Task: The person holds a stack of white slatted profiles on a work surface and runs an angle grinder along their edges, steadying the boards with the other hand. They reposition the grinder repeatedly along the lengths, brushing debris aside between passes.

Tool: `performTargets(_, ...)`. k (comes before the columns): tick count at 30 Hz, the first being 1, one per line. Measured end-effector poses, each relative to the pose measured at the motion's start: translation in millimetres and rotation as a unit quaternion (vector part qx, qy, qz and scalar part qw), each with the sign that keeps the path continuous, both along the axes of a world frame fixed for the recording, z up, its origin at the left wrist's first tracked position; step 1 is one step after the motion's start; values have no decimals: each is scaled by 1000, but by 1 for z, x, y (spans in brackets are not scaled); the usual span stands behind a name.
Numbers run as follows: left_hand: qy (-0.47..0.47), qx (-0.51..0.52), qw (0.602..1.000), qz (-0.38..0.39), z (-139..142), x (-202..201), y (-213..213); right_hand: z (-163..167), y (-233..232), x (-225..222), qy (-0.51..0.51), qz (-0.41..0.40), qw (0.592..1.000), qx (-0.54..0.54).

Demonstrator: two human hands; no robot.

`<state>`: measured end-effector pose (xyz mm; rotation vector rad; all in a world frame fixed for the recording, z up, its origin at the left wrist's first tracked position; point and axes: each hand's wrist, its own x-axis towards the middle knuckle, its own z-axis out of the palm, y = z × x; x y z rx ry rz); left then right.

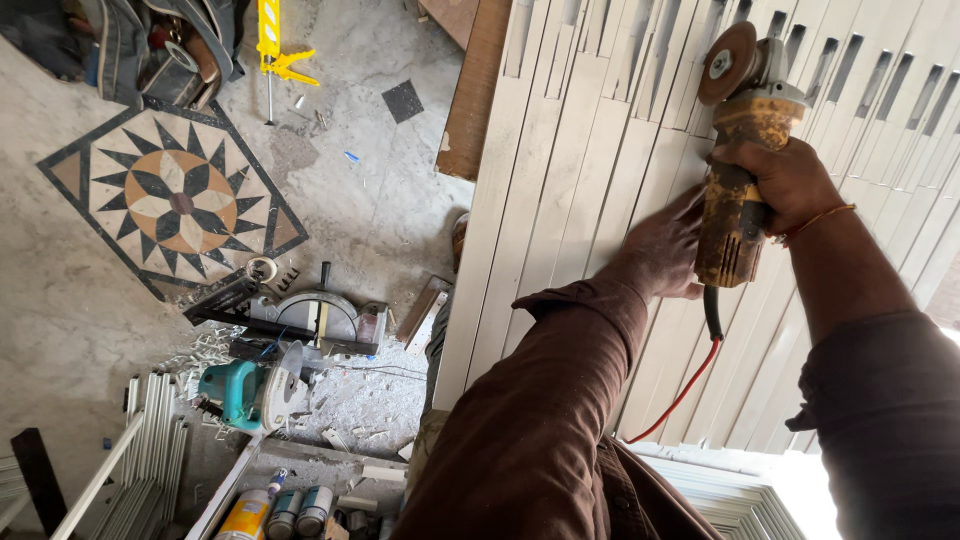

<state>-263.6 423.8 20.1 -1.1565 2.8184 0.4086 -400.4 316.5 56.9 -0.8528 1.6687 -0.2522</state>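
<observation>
Rust-stained and dusty, the angle grinder point(738, 170) sits in the person's right hand point(790, 185), whose fingers close round the body just below the head, so the brown disc point(727, 63) points away from the wrist and lies close to the white slatted panels point(560, 180). Whether the disc touches them cannot be told. From the grinder's tail a black cord turning red point(685, 390) hangs down across the panels, clear of the disc.

Just left of the grinder, the left hand point(665, 245) lies flat with fingers spread on a slat, seemingly pressing it to steady the board while the tool is held over it.

Well left of the grinder, down on the marble floor point(60, 310), stand a teal mitre saw point(255, 390) amid pale swarf, an inlaid star medallion point(175, 200), a yellow clamp point(272, 45) and, below the saw, a few spray cans point(280, 510) in a tray. A brown wooden board point(475, 90) leans at the panels' left edge.
</observation>
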Motion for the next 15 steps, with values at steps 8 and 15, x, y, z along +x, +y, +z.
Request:
performTargets(8,-19,10,1000,-4,-4,-1,2,5,1,-6,-127,-26,990,-52)
performTargets(15,-21,50,998,-13,-5,-4,0,18,25,-2,-67,-37,997,-7)
